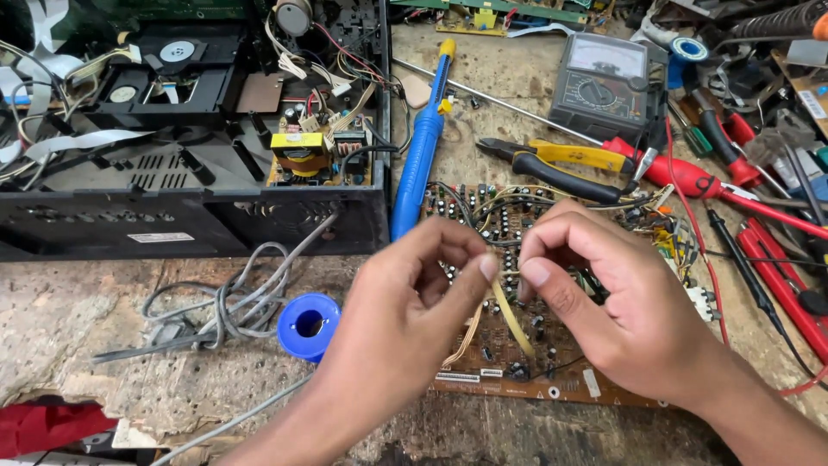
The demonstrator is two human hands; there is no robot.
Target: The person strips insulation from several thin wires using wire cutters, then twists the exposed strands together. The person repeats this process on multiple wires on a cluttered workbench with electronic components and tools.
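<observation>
I see my left hand (pixel 405 293) and my right hand (pixel 595 293) brought close together above a brown circuit board (pixel 552 345), thumbs and forefingers of both pressed shut at nearly the same spot. Between those fingertips I seem to be pinching something very thin, likely a fine wire, but it is too small for me to be sure; a pale yellow ribbon strip (pixel 511 324) hangs down from just under the thumbs toward the board. The board lies flat on the worktop (pixel 103 336) directly beneath both hands, crowded with small components and a tangle of coloured leads on its far right side. Just left of my left hand sits a blue spool (pixel 308 324), and beyond that a loose grey cable (pixel 233 298). Straight ahead of my left hand a blue soldering iron (pixel 423 147) lies lengthwise, next to an opened black player chassis (pixel 190 129) further left. Ahead of my right hand lie yellow-and-black pliers (pixel 552 164), and past them a grey analogue multimeter (pixel 602 79). To the right of my right hand are red-handled tools (pixel 690 177) and red and black test probes (pixel 776 276).
</observation>
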